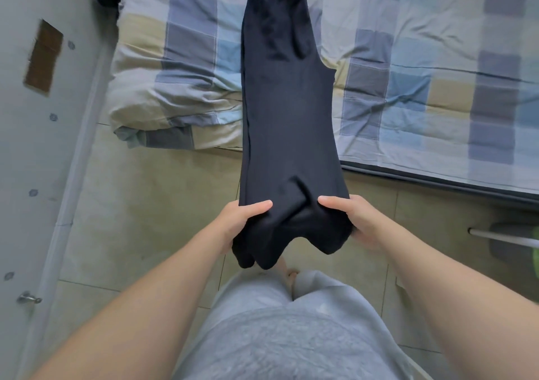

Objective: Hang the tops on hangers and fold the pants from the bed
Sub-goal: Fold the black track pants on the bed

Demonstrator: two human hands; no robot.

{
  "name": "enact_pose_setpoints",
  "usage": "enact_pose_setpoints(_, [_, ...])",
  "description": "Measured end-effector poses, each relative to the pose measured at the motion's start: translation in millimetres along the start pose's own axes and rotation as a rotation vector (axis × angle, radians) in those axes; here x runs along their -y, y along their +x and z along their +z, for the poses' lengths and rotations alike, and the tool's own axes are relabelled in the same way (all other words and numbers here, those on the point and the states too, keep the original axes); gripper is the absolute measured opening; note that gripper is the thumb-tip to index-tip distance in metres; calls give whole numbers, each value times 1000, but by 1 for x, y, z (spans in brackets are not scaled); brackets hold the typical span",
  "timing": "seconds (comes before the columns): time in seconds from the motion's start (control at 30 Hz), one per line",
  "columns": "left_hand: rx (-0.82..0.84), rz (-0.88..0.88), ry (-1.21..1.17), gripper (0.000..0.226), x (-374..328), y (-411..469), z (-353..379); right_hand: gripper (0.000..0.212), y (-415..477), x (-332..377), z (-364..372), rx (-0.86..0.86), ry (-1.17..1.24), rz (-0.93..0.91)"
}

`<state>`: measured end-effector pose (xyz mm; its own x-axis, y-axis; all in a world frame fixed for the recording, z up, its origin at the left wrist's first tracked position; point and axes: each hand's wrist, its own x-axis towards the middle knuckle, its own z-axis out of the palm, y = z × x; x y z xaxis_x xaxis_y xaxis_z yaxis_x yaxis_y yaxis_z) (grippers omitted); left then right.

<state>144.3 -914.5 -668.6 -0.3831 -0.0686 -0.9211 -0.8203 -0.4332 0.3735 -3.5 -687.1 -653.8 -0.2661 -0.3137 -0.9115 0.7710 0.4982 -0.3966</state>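
Observation:
A pair of black pants (287, 111) lies stretched lengthwise, legs doubled onto each other, from the bed out over the floor toward me. The elastic waistband rests far up on the bed (423, 87), which has a checked blue, grey and beige cover. My left hand (239, 222) grips the left side of the leg ends, thumb on top. My right hand (350, 219) grips the right side, thumb on top and fingers underneath. The leg hems hang down between my hands, above the floor.
A bunched checked duvet (163, 93) lies at the bed's left end. A white door (32, 146) with a metal handle stands on the left. Beige floor tiles (140, 204) lie below. A white rod (501, 236) and a green item show at the right edge.

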Motion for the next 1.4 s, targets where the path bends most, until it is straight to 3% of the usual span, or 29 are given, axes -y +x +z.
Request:
enact_pose_setpoints(0.17, [7,41,9,57,30,-37,7,35,-36,-34,8,32,5,-81])
enact_pose_setpoints(0.3, [-26,63,-23,36,66,-68,23,32,-65,-66,19,97,97,-135])
enact_pose_setpoints(0.53, [-149,10,-298,12,121,-104,35,33,-105,-121,23,-46,202,-142])
enact_pose_setpoints(0.67, [-134,-112,-229,18,142,-124,27,36,-128,-159,13,-132,317,-62])
enact_pose_setpoints(0.83, [-60,-240,-140,37,152,-144,30,32,-144,-178,0,-111,466,14])
enact_pose_setpoints(1.0, [-35,-157,-241,16,116,-149,45,29,-142,-141,-8,-135,570,-15])
enact_pose_setpoints(1.4, [-48,42,-428,15,-78,-60,42,8,-82,56,-20,-204,608,-74])
